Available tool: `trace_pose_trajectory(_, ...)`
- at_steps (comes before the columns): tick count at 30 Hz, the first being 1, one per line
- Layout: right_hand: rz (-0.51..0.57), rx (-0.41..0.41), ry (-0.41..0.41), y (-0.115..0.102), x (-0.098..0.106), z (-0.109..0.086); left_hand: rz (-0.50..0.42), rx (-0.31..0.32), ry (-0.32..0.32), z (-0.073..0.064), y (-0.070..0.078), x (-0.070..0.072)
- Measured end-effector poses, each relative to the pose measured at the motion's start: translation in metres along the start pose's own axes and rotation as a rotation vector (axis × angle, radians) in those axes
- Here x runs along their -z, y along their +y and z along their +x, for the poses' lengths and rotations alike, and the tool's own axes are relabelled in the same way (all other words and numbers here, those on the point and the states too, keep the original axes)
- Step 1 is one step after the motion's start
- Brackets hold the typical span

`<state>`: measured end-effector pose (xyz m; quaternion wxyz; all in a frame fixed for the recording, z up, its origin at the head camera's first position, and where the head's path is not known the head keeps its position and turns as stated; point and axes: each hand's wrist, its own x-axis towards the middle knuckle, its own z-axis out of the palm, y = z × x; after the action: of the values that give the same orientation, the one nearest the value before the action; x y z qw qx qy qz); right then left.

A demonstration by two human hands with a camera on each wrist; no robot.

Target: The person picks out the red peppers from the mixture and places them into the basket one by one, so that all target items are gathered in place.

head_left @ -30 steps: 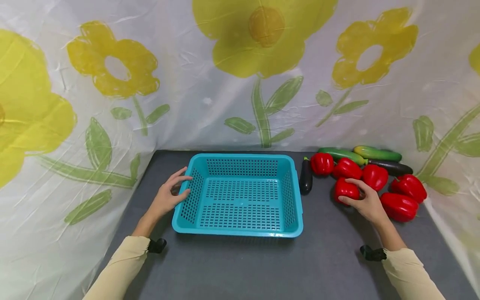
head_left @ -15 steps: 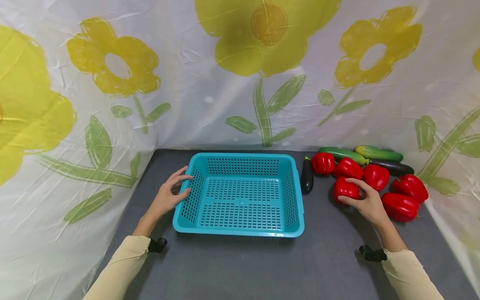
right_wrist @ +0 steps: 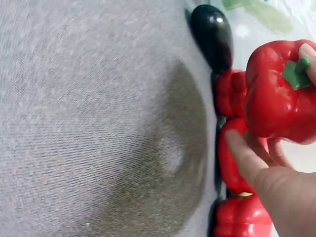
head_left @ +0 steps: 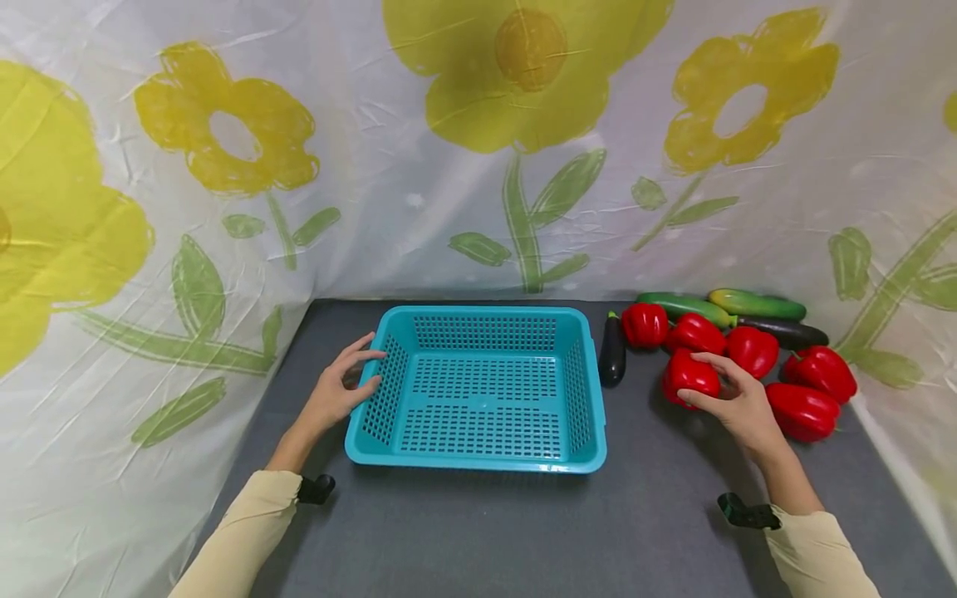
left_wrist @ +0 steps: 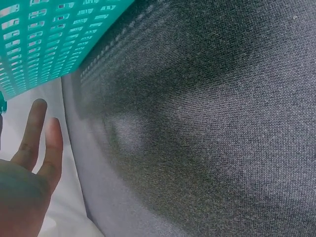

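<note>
**Your right hand (head_left: 743, 407) pinches the glossy red, blocky bell pepper (head_left: 684, 375)**

Thumb and fingers hold it, right of the frame's centre. Leftward lies the rectangular, turquoise, perforated plastic basket (head_left: 478, 465), long axis side to side; your left hand (head_left: 336, 390), fingers parted, is at its left rim.

Pepper (head_left: 684, 375): red, glossy, lobed, fitted with a short green stem (that end shows in the right wrist view). It is gripped between thumb and fingers of the right hand (head_left: 743, 409), to the right of the basket (head_left: 478, 463) and apart from it. Basket: blue-green, rectangular, walls and floor slotted; upright on the grey table (head_left: 478, 540), left hand (head_left: 336, 390) at its left rim.
</note>
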<state>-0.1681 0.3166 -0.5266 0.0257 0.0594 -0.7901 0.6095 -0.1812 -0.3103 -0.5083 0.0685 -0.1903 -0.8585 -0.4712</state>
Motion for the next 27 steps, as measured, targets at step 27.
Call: trace_pose_trajectory(27, 0.142, 0.102, -0.126, -0.046, -0.019, 0.013, 0.007, 0.000, 0.001, -0.001, -0.002, -0.001)
